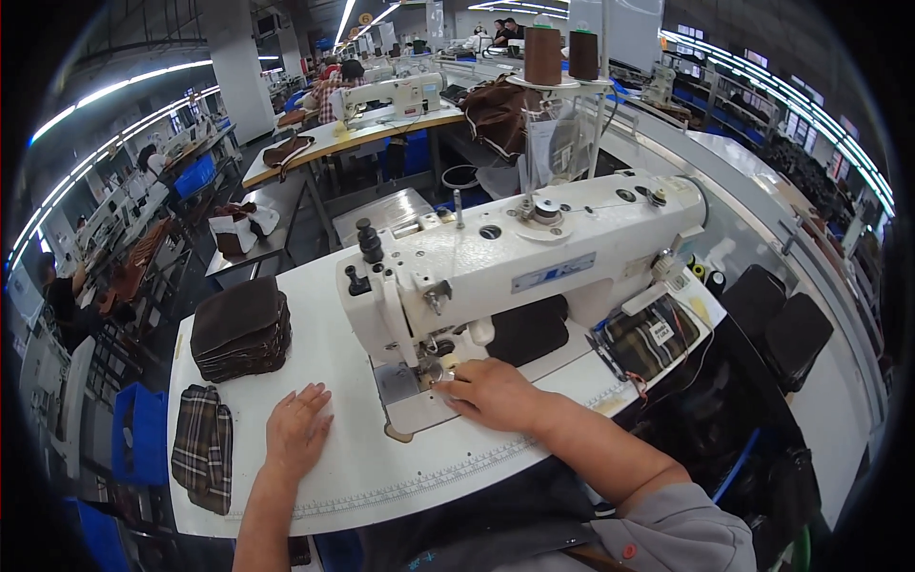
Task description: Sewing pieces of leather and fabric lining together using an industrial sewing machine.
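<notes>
Plaid pieces [203, 448] at the left edge of the table [367, 448], brown stack [238, 329] behind; my left hand [299, 434] lies unclenched near the front edge; my right hand [500, 393], grip I can't tell, is at the sewing machine [457, 272], toward the far edge.

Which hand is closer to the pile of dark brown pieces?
Left. The left hand is over the white table, right of the pile, not touching it; the right hand is farther right, at the sewing machine.

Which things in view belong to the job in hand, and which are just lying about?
Probably the job's: sewing machine, with right hand at it; dark stack; plaid stack.
Seemingly lying about: far blue bin; brown cloth left of far machine.
</notes>
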